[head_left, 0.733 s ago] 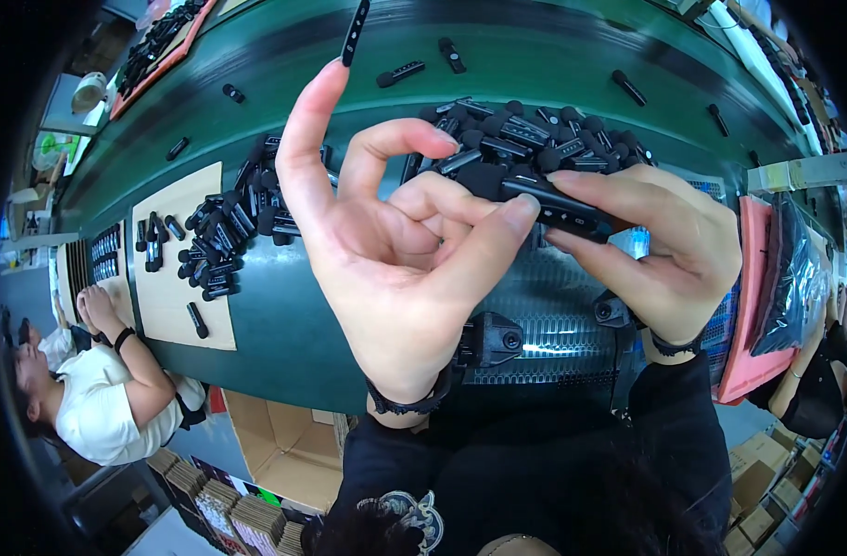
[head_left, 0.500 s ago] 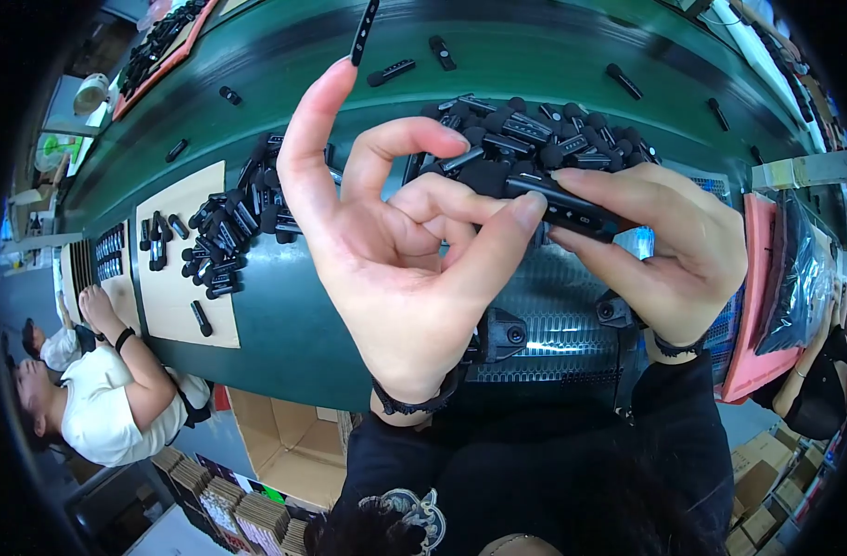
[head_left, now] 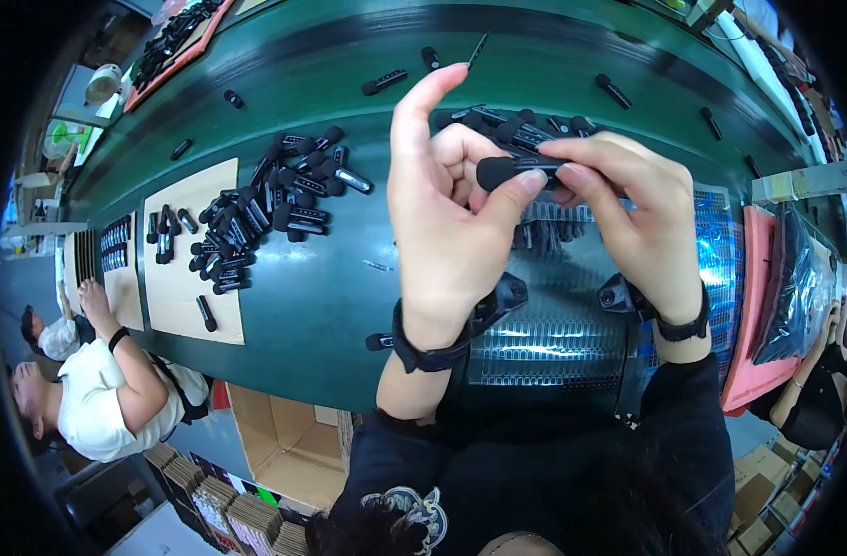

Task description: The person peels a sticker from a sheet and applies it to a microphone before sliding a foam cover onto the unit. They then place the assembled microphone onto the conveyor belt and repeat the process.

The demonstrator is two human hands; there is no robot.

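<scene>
Small black microphone with a rounded foam tip (head_left: 518,167) is up between our hands, over the dark green tabletop (head_left: 331,296). Our left hand (head_left: 451,222) pinches it, thumb near the foam, index finger sticking up with a thin black strip (head_left: 479,51) at its tip. Our right hand (head_left: 641,199) has the other end pinched. Off to our left we've got a messy heap of similar black mics (head_left: 254,218), partly on a flat beige cardboard sheet (head_left: 178,296).

Looks like a factory assembly room to me: black microphones (head_left: 227,225) heaped on a long green worktop (head_left: 335,269). Co-workers (head_left: 117,398) line the worktop, an open carton (head_left: 289,454) beside it.
</scene>
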